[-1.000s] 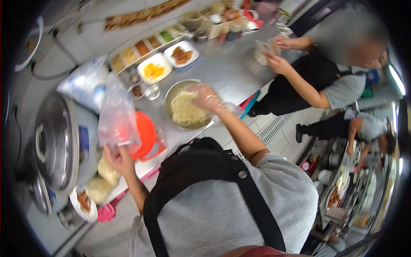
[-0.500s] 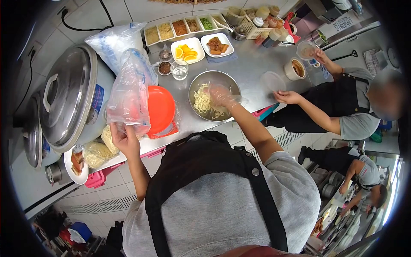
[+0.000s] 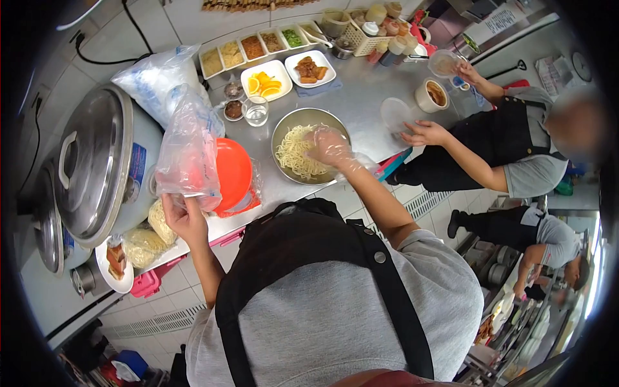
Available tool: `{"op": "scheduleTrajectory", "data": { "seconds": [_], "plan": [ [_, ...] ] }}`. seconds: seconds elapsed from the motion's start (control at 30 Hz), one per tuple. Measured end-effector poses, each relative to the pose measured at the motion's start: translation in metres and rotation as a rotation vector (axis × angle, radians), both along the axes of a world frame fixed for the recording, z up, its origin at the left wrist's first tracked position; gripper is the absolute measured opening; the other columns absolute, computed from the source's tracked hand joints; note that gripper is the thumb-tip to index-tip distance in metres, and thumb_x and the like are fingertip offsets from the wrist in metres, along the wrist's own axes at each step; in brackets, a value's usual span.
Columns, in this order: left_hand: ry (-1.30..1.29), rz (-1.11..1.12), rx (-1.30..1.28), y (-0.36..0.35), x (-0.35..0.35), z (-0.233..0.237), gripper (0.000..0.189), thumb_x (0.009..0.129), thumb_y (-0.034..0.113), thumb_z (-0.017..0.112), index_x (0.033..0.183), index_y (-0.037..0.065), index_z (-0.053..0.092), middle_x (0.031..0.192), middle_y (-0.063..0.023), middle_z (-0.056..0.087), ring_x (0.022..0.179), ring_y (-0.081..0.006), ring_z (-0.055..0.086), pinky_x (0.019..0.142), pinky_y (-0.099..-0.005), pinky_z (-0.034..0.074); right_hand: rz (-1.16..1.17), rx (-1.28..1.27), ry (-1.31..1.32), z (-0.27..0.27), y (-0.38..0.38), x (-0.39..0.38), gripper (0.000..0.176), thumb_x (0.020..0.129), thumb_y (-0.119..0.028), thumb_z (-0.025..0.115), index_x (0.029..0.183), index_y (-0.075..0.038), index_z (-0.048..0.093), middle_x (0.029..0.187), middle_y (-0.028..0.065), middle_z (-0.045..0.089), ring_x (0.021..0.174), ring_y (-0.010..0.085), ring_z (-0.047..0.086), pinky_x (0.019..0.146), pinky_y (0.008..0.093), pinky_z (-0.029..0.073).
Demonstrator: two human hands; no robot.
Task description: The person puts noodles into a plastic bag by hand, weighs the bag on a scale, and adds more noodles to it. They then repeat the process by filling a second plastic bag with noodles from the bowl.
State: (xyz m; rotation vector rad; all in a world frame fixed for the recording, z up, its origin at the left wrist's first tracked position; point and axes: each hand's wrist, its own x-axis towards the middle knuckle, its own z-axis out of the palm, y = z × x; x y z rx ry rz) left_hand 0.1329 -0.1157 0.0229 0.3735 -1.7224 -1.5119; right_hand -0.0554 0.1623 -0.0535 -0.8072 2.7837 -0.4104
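My left hand pinches the lower edge of a clear plastic bag with faint print, beside the red-orange plastic lid or plate. A clear, loose plastic glove covers my right hand, which is inside a round metal bowl. Its bent fingers are in pale noodles, at the right side of the heap; the glove and noodles partly hide the fingertips.
Large lidded pots and bagged noodles are at left. Behind the bowl sit a glass, orange slices, meat chunks and a topping tray. At right, a co-worker handles a tub and clear lids.
My right hand has shifted within the bowl, and the noodles now spread wider across it. My left hand keeps hold of the bag. The whole view has shifted slightly.
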Motion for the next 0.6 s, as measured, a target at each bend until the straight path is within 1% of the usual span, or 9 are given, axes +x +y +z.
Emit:
{"op": "scheduleTrajectory", "data": {
  "seconds": [0.13, 0.2, 0.3, 0.33, 0.37, 0.43, 0.53, 0.57, 0.6],
  "plan": [
    [0.008, -0.063, 0.047, -0.003, -0.006, -0.012, 0.038, 0.084, -0.008, 0.048, 0.122, -0.007, 0.044, 0.115, -0.0113, 0.053, 0.097, -0.0141, 0.054, 0.082, -0.0235, 0.043, -0.086, 0.067, -0.003, -0.041, 0.002, 0.000, 0.029, 0.072, -0.034, 0.065, 0.095, -0.016, 0.067, 0.094, 0.0141, 0.063, 0.090, 0.0314, 0.059, 0.081, 0.0418, 0.047],
    [-0.015, -0.097, -0.035, -0.004, -0.010, -0.011, 0.039, 0.085, -0.006, 0.047, 0.124, -0.008, 0.042, 0.115, -0.0123, 0.053, 0.098, -0.0141, 0.054, 0.083, -0.0236, 0.042, -0.099, -0.024, 0.066, -0.042, 0.002, 0.000, 0.023, 0.072, -0.030, 0.066, 0.089, -0.015, 0.067, 0.086, 0.0129, 0.064, 0.083, 0.0316, 0.060, 0.076, 0.0421, 0.048],
    [0.008, -0.079, -0.029, 0.005, -0.015, 0.003, 0.040, 0.084, -0.007, 0.047, 0.124, -0.008, 0.042, 0.114, -0.0123, 0.054, 0.097, -0.0141, 0.054, 0.082, -0.0231, 0.042, -0.211, -0.124, 0.067, -0.021, 0.003, -0.007, 0.021, 0.071, -0.027, 0.068, 0.085, -0.012, 0.068, 0.087, 0.0143, 0.064, 0.085, 0.0308, 0.061, 0.077, 0.0422, 0.048],
    [0.005, -0.075, -0.032, 0.005, -0.016, 0.004, 0.040, 0.084, -0.007, 0.047, 0.124, -0.008, 0.042, 0.114, -0.0123, 0.054, 0.097, -0.0141, 0.054, 0.082, -0.0231, 0.042, -0.194, -0.193, 0.067, 0.008, 0.004, -0.002, 0.032, 0.069, -0.027, 0.071, 0.096, -0.012, 0.066, 0.092, 0.0124, 0.064, 0.091, 0.0298, 0.060, 0.082, 0.0396, 0.047],
    [0.012, -0.074, -0.013, 0.005, -0.017, 0.005, 0.039, 0.084, -0.007, 0.048, 0.124, -0.008, 0.043, 0.114, -0.0112, 0.054, 0.097, -0.0133, 0.054, 0.082, -0.0228, 0.042, -0.191, -0.193, 0.066, 0.012, 0.003, 0.001, 0.032, 0.069, -0.027, 0.071, 0.096, -0.012, 0.066, 0.092, 0.0124, 0.064, 0.091, 0.0298, 0.060, 0.082, 0.0396, 0.047],
    [0.020, -0.074, 0.008, 0.005, -0.017, 0.002, 0.039, 0.085, -0.007, 0.049, 0.123, -0.007, 0.043, 0.114, -0.0100, 0.054, 0.097, -0.0125, 0.054, 0.082, -0.0225, 0.042, -0.322, -0.106, 0.108, 0.016, 0.005, 0.004, 0.053, 0.065, -0.029, 0.075, 0.112, -0.011, 0.058, 0.097, 0.0129, 0.063, 0.095, 0.0295, 0.059, 0.086, 0.0373, 0.046],
    [-0.005, -0.097, 0.015, 0.003, -0.014, -0.005, 0.039, 0.085, -0.007, 0.050, 0.123, -0.007, 0.044, 0.114, -0.0100, 0.054, 0.098, -0.0130, 0.053, 0.083, -0.0229, 0.042, -0.372, 0.067, 0.132, -0.022, 0.002, 0.011, 0.068, 0.062, -0.032, 0.077, 0.120, -0.009, 0.050, 0.099, 0.0161, 0.062, 0.098, 0.0299, 0.058, 0.088, 0.0366, 0.045],
    [-0.003, -0.083, 0.001, 0.005, -0.015, -0.004, 0.040, 0.084, -0.007, 0.049, 0.124, -0.008, 0.043, 0.115, -0.0111, 0.054, 0.098, -0.0136, 0.054, 0.084, -0.0237, 0.042, -0.371, 0.067, 0.133, -0.028, 0.001, 0.011, 0.068, 0.062, -0.032, 0.077, 0.120, -0.009, 0.050, 0.099, 0.0161, 0.062, 0.098, 0.0299, 0.058, 0.088, 0.0366, 0.045],
    [-0.002, -0.067, -0.015, 0.006, -0.015, -0.003, 0.041, 0.084, -0.007, 0.047, 0.125, -0.008, 0.042, 0.116, -0.0123, 0.053, 0.098, -0.0142, 0.054, 0.084, -0.0246, 0.042, -0.284, 0.093, 0.015, -0.033, 0.001, 0.011, 0.067, 0.061, -0.030, 0.076, 0.118, -0.006, 0.051, 0.102, 0.0200, 0.060, 0.098, 0.0324, 0.058, 0.088, 0.0374, 0.045]
  ]
}}
